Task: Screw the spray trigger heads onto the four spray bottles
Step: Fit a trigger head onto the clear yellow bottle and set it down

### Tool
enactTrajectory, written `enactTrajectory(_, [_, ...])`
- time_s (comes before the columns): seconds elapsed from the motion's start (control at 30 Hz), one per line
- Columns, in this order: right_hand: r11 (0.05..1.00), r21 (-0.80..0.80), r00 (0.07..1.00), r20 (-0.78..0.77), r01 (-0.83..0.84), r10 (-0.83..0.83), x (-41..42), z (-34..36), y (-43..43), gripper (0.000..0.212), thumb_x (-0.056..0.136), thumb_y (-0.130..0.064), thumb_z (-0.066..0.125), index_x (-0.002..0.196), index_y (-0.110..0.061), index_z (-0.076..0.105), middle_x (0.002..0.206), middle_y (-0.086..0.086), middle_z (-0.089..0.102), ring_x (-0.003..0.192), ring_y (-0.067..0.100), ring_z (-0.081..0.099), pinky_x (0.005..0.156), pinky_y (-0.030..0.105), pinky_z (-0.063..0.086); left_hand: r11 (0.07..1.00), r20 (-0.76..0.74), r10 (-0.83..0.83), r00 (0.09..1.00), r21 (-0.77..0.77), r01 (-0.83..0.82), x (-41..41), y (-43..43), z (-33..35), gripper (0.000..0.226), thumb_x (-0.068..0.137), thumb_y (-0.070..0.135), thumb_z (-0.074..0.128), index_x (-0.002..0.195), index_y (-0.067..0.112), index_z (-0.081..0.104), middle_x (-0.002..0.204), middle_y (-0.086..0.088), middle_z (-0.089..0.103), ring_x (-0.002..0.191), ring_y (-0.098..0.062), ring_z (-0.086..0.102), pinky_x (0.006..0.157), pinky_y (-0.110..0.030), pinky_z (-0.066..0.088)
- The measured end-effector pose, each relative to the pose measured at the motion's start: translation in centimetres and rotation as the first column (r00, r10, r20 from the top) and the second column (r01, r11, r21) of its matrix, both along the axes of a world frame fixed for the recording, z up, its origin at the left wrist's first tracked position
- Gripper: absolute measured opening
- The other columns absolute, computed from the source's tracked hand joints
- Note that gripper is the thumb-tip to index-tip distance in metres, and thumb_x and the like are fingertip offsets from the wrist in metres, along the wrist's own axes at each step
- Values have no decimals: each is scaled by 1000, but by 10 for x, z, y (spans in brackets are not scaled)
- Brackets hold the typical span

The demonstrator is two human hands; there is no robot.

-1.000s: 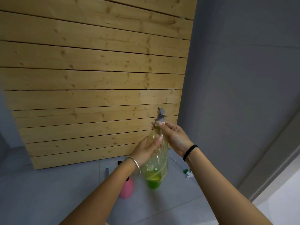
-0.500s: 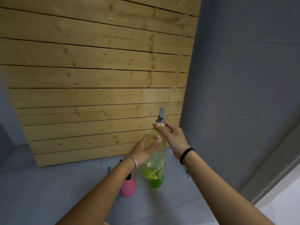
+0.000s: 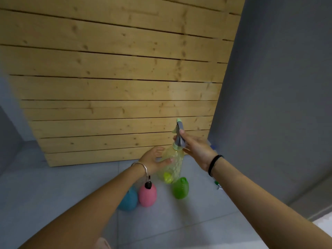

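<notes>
I hold yellow bottle (image 3: 172,164) above floor, L hand (image 3: 152,160) wrapped round its body. R hand (image 3: 195,150) grips trigger head (image 3: 179,135), seated on neck. Rec.: keep head square to neck, steady bottle, stop at firm resistance.

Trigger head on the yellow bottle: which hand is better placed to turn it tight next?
Right. The right hand grips the trigger head just above the neck, so it can twist. The left hand holds the bottle by its body and is better used to steady it.
</notes>
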State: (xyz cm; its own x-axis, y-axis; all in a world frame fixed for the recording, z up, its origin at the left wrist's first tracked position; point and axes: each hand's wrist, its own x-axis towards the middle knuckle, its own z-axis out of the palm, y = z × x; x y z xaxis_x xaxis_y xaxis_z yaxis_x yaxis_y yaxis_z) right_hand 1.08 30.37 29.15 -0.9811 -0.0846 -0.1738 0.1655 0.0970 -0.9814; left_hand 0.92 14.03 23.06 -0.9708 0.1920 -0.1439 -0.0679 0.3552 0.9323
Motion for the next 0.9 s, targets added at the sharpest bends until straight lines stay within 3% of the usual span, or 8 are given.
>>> enactTrajectory(0.1, [998,59,1000,5,26,-26,-16,-30,1,38,86,-52,54,87,-20,73,109,-1,71,111,16,61,107,37,41,988,58,35,998,-153,-26,-19,-21,-17,22,86,28,65,105,18,62,104,4,61,106,-14,54,76,-10,40])
enactTrajectory(0.2, [992,106,997,19,75,-77,-28,-61,4,54,86,-54,51,97,-5,71,118,16,66,115,28,58,105,40,43,962,59,67,996,-270,-48,-35,-37,-37,35,90,33,56,118,12,59,125,-3,60,115,-18,54,83,-19,38])
enactTrajectory(0.3, [991,120,997,39,55,-60,-39,-91,4,44,89,-51,51,86,-12,71,118,10,67,111,20,61,87,22,47,933,114,67,991,-361,-22,-48,-43,-58,43,91,37,54,126,11,53,130,-4,56,117,-21,53,85,-22,37])
enactTrajectory(0.4, [985,168,997,65,37,-49,-51,-124,4,45,90,-46,51,94,-6,70,114,14,68,108,22,61,86,26,46,913,198,82,977,-408,6,-61,-42,-83,27,91,42,52,102,18,57,97,5,51,93,-17,58,74,-25,35])
enactTrajectory(0.47, [985,173,996,80,23,-38,-55,-142,3,43,91,-44,51,97,-6,71,108,10,70,102,20,62,82,23,45,896,200,97,975,-444,2,-67,-40,-96,30,90,41,53,86,12,55,85,-7,57,79,-18,57,69,-29,37])
enactTrajectory(0.57, [987,159,992,123,-12,-8,-62,-162,3,37,91,-42,51,86,-12,71,97,5,69,91,15,60,67,15,40,895,204,122,971,-446,-19,-71,-39,-114,56,88,41,57,132,8,43,133,-9,53,120,-26,52,89,-26,37])
enactTrajectory(0.7, [988,149,983,183,-33,5,-72,-188,5,38,91,-41,52,93,-9,72,104,9,70,85,6,61,66,12,39,910,244,131,961,-415,-19,-78,-37,-130,62,88,40,57,138,10,35,142,-7,44,127,-24,46,97,-28,36])
enactTrajectory(0.9, [986,154,975,222,-64,28,-72,-221,8,37,89,-42,56,83,-9,73,83,-6,68,70,-6,61,62,3,46,896,312,121,943,-444,32,-79,-33,-147,63,92,40,51,143,11,30,149,-8,37,134,-25,40,106,-33,34])
